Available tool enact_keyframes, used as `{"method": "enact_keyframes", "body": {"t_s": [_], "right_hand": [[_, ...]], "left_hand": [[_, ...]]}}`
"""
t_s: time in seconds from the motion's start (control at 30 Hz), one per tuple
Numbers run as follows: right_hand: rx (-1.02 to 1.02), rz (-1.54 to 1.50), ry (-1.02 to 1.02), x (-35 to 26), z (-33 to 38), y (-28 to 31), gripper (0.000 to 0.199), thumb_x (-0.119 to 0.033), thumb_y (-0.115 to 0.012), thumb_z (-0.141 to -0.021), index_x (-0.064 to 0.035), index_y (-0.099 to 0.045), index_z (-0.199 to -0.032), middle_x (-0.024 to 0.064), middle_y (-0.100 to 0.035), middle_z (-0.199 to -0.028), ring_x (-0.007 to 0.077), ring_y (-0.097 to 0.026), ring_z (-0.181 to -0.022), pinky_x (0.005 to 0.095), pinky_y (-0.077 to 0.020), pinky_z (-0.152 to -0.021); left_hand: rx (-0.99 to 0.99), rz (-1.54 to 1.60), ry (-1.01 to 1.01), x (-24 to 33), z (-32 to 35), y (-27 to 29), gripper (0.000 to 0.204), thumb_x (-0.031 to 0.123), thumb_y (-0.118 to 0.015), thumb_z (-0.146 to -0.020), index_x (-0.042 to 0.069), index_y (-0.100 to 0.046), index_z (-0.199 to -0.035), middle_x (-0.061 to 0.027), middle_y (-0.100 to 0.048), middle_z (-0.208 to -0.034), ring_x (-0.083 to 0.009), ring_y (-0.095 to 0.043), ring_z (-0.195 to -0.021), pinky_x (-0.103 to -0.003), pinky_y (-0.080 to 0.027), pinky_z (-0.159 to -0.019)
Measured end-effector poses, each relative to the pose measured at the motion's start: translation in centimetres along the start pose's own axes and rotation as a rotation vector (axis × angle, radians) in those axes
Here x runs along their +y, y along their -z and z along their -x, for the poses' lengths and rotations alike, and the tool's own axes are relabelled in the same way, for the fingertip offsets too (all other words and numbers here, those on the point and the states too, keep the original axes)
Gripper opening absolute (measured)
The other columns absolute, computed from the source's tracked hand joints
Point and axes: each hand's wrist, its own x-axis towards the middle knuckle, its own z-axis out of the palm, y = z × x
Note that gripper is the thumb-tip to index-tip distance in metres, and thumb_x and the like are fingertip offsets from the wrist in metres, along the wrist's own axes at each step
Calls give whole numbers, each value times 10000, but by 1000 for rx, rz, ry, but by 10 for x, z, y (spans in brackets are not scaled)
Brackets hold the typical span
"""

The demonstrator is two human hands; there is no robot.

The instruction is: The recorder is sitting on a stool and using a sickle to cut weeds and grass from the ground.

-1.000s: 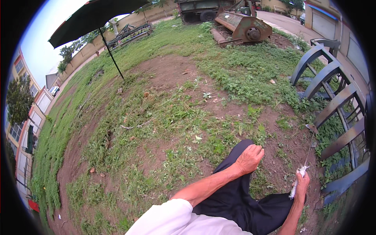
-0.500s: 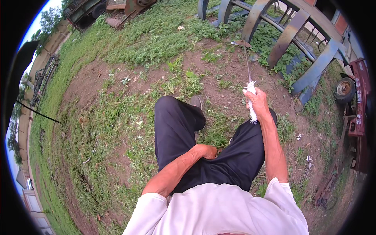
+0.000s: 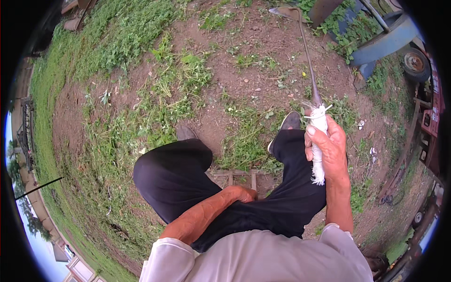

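My right hand (image 3: 329,146) is wrapped round the white cloth-bound handle (image 3: 318,157) of a hand hoe, above my right thigh. The hoe's thin, bent metal shaft (image 3: 307,58) reaches forward to a small pointed blade (image 3: 284,12) at the far end, over bare soil. My left hand (image 3: 240,193) is curled low between my thighs. Its fingertips are hidden, and what they grip, if anything, cannot be seen. Just ahead of it, a brown frame with short bars (image 3: 242,175) shows between my legs, partly covered by my trousers (image 3: 183,174).
Loose, wilted weeds (image 3: 164,108) lie on brown soil in front and to the left. Denser green growth (image 3: 117,37) stands farther off. A curved blue metal implement (image 3: 387,40) is at the far right, near a wheel (image 3: 416,63) and red machinery (image 3: 433,96).
The view has tipped down. My knees are wider apart, and the brown frame between them has come into sight. My right hand and the hoe sit nearer my right thigh.
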Motion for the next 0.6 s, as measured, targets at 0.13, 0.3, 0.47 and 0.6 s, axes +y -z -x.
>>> {"method": "enact_keyframes", "body": {"t_s": [0.13,0.3,0.47,0.6], "right_hand": [[60,-49,-203,-7,-34,-21,474,-187,-665,-895,65,-529,-1273,42,-552,-670,90,-488,-446,224,-394,-409],[108,-44,-347,-15,-87,-32,479,-192,-659,-901,72,-525,-1278,45,-546,-660,91,-489,-440,225,-388,-402],[186,-48,-452,-23,-130,-37,457,-190,-644,-919,69,-531,-1279,41,-540,-661,91,-484,-428,222,-379,-395],[169,-94,-553,-22,-151,-41,413,-204,-658,-924,40,-562,-1243,32,-551,-657,91,-486,-422,227,-379,-390]], "left_hand": [[-89,218,20,24,37,27,525,380,-716,-756,-17,-704,-1098,-198,-719,-1080,-325,-680,-1060,-429,-506,-872],[-91,204,58,33,56,55,565,371,-736,-733,17,-675,-1170,-216,-682,-1153,-364,-638,-1129,-431,-496,-928],[-126,248,4,41,72,47,514,332,-726,-753,58,-677,-1184,-215,-687,-1146,-372,-636,-1128,-431,-505,-927],[-106,290,-49,60,92,20,415,299,-680,-800,68,-694,-1145,-215,-690,-1132,-380,-634,-1126,-434,-503,-950]]}}
